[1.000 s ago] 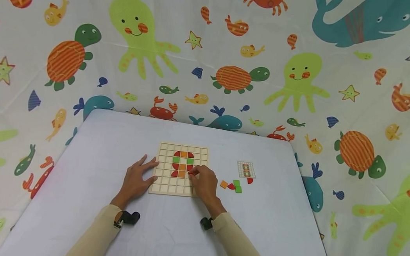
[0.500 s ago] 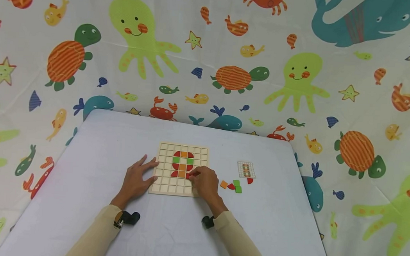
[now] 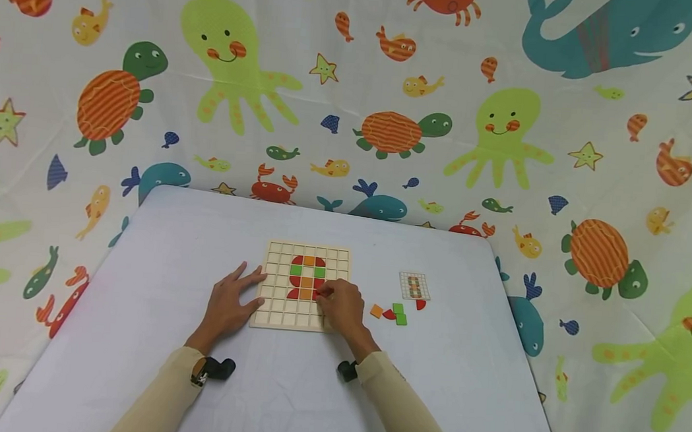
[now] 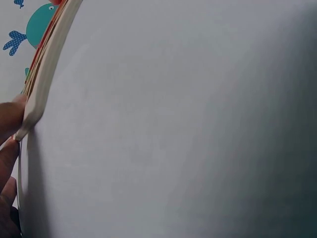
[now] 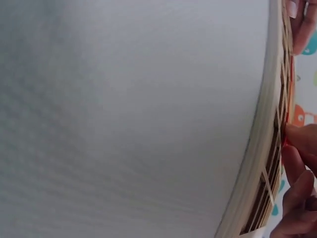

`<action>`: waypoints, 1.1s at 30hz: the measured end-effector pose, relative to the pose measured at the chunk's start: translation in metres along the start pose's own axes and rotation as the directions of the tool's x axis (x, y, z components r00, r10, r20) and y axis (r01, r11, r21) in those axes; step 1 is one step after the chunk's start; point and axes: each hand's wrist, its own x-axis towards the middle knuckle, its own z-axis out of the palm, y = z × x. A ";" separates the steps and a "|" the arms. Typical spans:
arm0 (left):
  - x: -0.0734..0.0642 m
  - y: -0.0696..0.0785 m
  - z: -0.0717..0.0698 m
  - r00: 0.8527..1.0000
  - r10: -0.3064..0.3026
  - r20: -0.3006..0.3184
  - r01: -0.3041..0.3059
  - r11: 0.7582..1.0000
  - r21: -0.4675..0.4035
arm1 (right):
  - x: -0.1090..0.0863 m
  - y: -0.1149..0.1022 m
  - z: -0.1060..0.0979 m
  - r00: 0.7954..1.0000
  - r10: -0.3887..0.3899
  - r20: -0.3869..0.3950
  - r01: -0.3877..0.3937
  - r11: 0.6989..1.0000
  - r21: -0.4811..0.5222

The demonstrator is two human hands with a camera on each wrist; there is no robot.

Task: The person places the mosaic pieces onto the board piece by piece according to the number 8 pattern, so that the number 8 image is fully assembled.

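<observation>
A pale cloth backdrop printed with sea animals fills the space behind a white-covered surface. Tan sleeves reach in over its near part. A square wooden grid board lies near the middle. The left hand, fingers extended and spread, touches the board's left edge. The right hand, thumb and fingertips together, is over the board's right side. To the right of the board lies a small gridded card showing a coloured pattern. Next come green squares and an orange square between the board and the card, and more squares set in the grid among red rounded-corner pieces. Smallest in view, a red piece is pinched in the right hand, at the lower right of that coloured group.
</observation>
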 end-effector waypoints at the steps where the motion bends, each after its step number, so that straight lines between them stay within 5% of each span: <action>1: 0.000 0.000 0.000 1.000 0.001 -0.001 -0.001 1.000 -0.001 | 0.000 0.000 0.000 1.000 0.005 0.002 -0.005 1.000 -0.005; 8: -0.001 0.001 0.000 1.000 0.005 0.000 -0.005 1.000 -0.002 | 0.001 0.013 -0.008 0.999 0.035 -0.014 -0.035 0.999 0.042; 17: 0.000 0.000 0.000 1.000 0.012 -0.016 -0.013 1.000 -0.003 | -0.004 0.051 -0.044 0.997 0.029 -0.074 -0.022 0.995 0.094; 25: 0.000 0.000 0.000 1.000 0.017 -0.008 -0.017 1.000 0.005 | -0.017 0.087 -0.071 0.987 0.136 -0.085 -0.133 0.991 0.033; 33: 0.000 0.001 -0.001 1.000 0.021 -0.008 -0.021 1.000 0.011 | -0.025 0.104 -0.076 0.985 0.159 -0.067 -0.164 0.983 -0.087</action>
